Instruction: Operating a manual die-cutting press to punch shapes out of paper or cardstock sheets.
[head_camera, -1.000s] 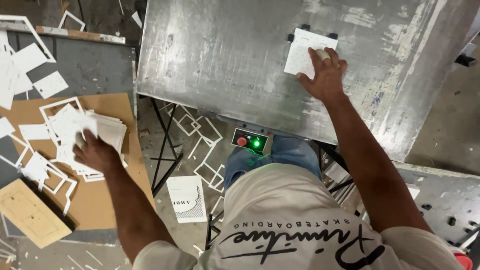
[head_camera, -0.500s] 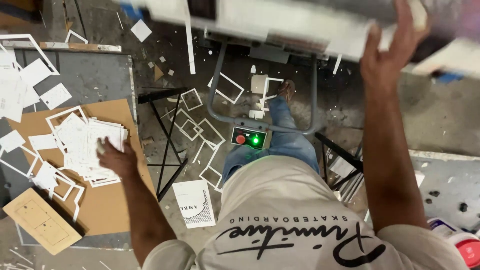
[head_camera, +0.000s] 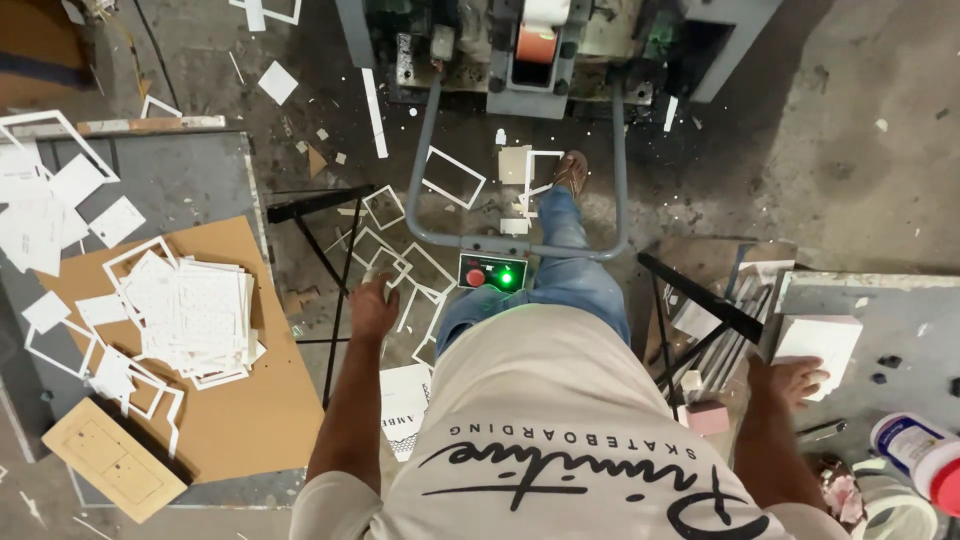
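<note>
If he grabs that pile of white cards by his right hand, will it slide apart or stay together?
The white card stack looks like many thin loose sheets, so it would probably fan out or slip if pinched by one edge. It lies flat on the metal table, so it likely won't tip. The right hand seems to touch its near edge.

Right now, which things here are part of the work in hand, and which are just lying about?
In hand:
- right hand, fingers at the white card stack
- left hand, empty, beside the pile of cut white sheets
- machine and its button box

Lying about:
- white frame offcuts on the floor
- wooden board
- white tub
</note>
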